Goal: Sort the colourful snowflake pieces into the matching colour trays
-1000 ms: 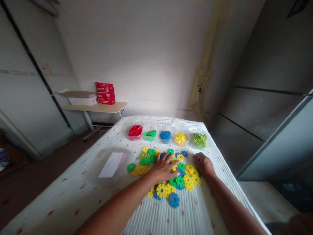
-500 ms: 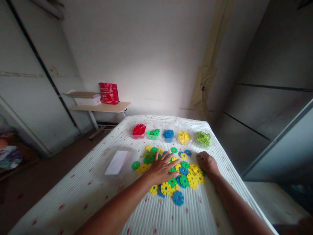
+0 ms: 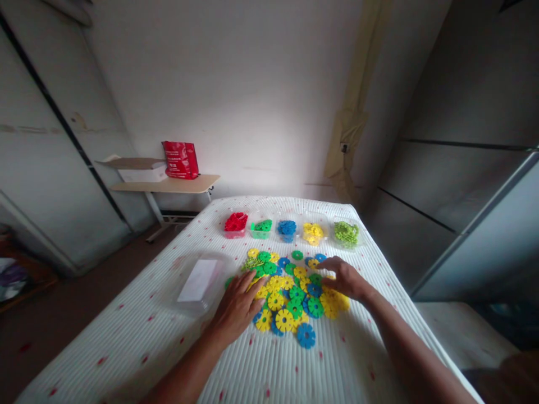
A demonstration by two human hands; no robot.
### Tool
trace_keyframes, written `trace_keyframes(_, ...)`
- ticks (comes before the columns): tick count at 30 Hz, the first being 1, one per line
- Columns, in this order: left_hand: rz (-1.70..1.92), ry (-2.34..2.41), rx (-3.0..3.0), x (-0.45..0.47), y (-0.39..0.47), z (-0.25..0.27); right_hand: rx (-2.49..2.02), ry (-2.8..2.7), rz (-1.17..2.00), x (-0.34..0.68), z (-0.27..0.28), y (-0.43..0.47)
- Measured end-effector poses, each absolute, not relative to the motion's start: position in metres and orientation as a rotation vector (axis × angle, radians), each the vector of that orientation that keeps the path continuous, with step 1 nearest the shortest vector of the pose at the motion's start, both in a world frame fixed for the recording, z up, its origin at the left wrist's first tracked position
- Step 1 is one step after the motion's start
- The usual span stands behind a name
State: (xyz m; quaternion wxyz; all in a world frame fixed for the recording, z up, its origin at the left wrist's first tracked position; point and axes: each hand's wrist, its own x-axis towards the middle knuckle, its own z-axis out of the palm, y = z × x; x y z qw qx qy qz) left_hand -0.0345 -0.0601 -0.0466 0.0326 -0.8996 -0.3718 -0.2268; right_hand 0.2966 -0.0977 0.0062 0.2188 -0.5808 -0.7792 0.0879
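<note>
A loose heap of flower-shaped plastic discs with notched rims lies in the middle of the bed-like surface. Among them are a yellow disc (image 3: 284,320), a blue disc (image 3: 306,335) and a green disc (image 3: 315,307). My left hand (image 3: 238,306) rests at the heap's left side, fingers spread, covering some pieces. Over the right side hovers or rests my right hand (image 3: 343,278), its fingers curved and apart above yellow and blue discs; I see nothing held in it. Light green pieces (image 3: 251,263) lie at the heap's far left.
Beyond the heap stands a row of clear tubs holding red pieces (image 3: 236,222), green pieces (image 3: 261,226), blue pieces (image 3: 287,228), yellow pieces (image 3: 313,232) and light green pieces (image 3: 346,233). A clear container with a white sheet (image 3: 199,280) lies left. A red bag (image 3: 181,160) sits on a side table (image 3: 189,184).
My left hand has drawn back leftward off the heap's middle, uncovering discs. My right hand has moved left over the discs and its closed fingers have opened. The view has shifted slightly.
</note>
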Motion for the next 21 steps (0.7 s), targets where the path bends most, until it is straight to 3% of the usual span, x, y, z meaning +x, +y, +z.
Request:
trace_keyframes(8,-0.683,-1.158,-2.726,-0.034,-0.062,-0.045,-1.764,-2.364,0.261,0.275,0.001,-0.09)
trace_keyframes(21,-0.758,-1.132,-2.699,-0.033,-0.061,-0.046,-1.881,-1.961,0.155,0.348,0.011,-0.107)
